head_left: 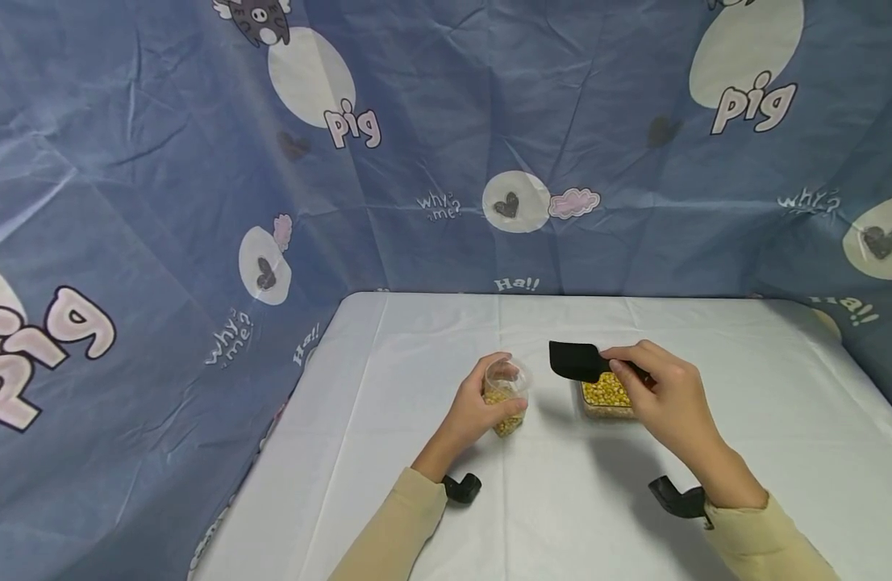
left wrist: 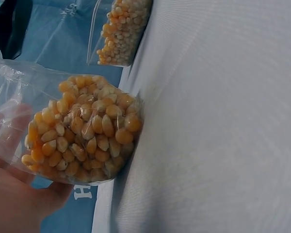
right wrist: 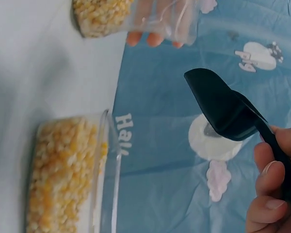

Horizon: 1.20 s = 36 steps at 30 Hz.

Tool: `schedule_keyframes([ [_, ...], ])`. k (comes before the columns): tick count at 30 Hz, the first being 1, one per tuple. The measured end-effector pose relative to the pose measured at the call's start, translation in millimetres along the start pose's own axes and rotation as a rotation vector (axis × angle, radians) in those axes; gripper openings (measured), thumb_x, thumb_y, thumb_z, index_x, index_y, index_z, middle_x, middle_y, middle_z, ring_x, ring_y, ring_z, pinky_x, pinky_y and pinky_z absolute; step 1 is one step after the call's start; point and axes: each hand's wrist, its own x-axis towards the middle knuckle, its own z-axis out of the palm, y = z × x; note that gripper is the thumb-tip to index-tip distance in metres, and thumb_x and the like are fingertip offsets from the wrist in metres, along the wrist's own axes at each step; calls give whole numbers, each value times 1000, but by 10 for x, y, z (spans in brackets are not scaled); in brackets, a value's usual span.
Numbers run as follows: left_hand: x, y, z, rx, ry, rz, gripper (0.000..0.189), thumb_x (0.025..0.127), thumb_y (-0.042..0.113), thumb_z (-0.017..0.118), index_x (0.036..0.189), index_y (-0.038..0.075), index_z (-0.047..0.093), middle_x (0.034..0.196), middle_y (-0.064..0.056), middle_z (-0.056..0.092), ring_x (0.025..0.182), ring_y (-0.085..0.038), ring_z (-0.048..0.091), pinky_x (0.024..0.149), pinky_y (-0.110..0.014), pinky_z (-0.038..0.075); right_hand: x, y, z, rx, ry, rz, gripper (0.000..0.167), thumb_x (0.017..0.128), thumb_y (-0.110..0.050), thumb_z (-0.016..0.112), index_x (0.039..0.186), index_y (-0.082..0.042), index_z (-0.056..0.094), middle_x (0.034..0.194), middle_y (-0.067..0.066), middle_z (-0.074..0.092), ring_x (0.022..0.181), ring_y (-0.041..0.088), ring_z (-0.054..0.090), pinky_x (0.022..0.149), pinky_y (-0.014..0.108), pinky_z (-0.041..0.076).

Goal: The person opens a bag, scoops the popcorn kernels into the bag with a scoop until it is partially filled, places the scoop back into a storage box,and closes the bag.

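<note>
My left hand (head_left: 475,410) grips a clear plastic bag (head_left: 506,378) around its sides, thumb in front. Yellow corn kernels (left wrist: 87,131) fill the bag's lower part, and its mouth gapes upward. In my right hand (head_left: 667,395) is the handle of a black scoop (head_left: 578,361), pinched between thumb and fingers. The scoop is raised between the bag and a clear rectangular container (right wrist: 111,179) of corn kernels, apart from both. No kernels show on the scoop, though its inside is partly hidden. My right hand partly covers the container in the head view.
A white cloth (head_left: 562,500) covers the table. Blue printed fabric (head_left: 431,121) hangs along its back and left side. Black wrist mounts (head_left: 462,489) sit at both wrists, low over the table.
</note>
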Motion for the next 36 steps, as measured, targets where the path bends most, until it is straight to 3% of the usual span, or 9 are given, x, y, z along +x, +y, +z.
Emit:
schedule_keyframes([
  [5, -45, 211, -5, 1, -17, 7, 70, 90, 11, 76, 150, 7, 40, 137, -22, 56, 129, -36, 51, 107, -58, 37, -63, 101, -61, -27, -5, 39, 26, 89, 1, 75, 105, -20, 77, 79, -15, 59, 53, 5, 41, 51, 16, 33],
  [17, -41, 174, 6, 3, -12, 8, 69, 91, 12, 76, 150, 10, 40, 136, -19, 56, 129, -33, 50, 109, -56, 36, -238, 300, -147, -106, -30, 108, 21, 91, -4, 75, 104, -19, 77, 81, -15, 60, 52, 5, 42, 51, 18, 34],
  [36, -49, 196, 7, -2, -7, -3, 69, 90, 12, 76, 149, 11, 41, 136, -20, 56, 131, -34, 49, 111, -56, 33, -332, 483, -304, -178, -97, 138, 20, 90, -3, 73, 107, -15, 76, 102, 4, 73, 47, 3, 40, 48, 23, 34],
])
